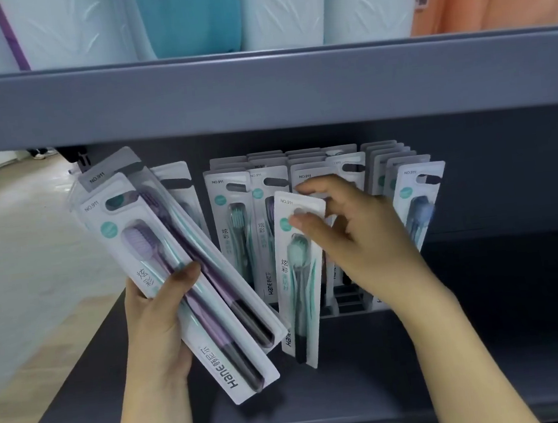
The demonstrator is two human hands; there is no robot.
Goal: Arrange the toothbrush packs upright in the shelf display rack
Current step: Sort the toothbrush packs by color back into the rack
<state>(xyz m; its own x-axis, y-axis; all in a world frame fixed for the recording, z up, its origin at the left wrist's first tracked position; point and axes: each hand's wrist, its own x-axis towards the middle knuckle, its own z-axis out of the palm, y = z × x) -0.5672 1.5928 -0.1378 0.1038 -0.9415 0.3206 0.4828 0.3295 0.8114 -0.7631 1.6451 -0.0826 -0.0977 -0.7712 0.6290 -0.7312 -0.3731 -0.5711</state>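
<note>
The grey lower shelf point(491, 344) carries everything here, running under the upper shelf point(257, 86), and toward its back, about mid-width, stands the display rack point(349, 302), whose dark slotted base shows just beside the right wrist. Rows of toothbrush packs point(234, 223) already stand upright in it, filling most of the columns from left to right. The person's left hand point(150, 314) waits near the shelf's front left corner with a fan of spare packs point(174, 274) tilted leftward, fingers wrapped round their lower halves and the thumb pressed across the front card. The right hand point(359, 237) pinches the top of a single green pack point(298, 274) between thumb and fingertips, near the hang hole, while the pack hangs almost vertical in front of the rack, its foot off the shelf floor. The step in hand appears to be seating this pack in a front slot. To do it well, the person would likely steer the bottom edge into the open channel first, keep the card square to its neighbours, then let it drop and press the top back so it stands flush. Gripping so high lets the foot swing, so a slow descent seems wise.
</note>
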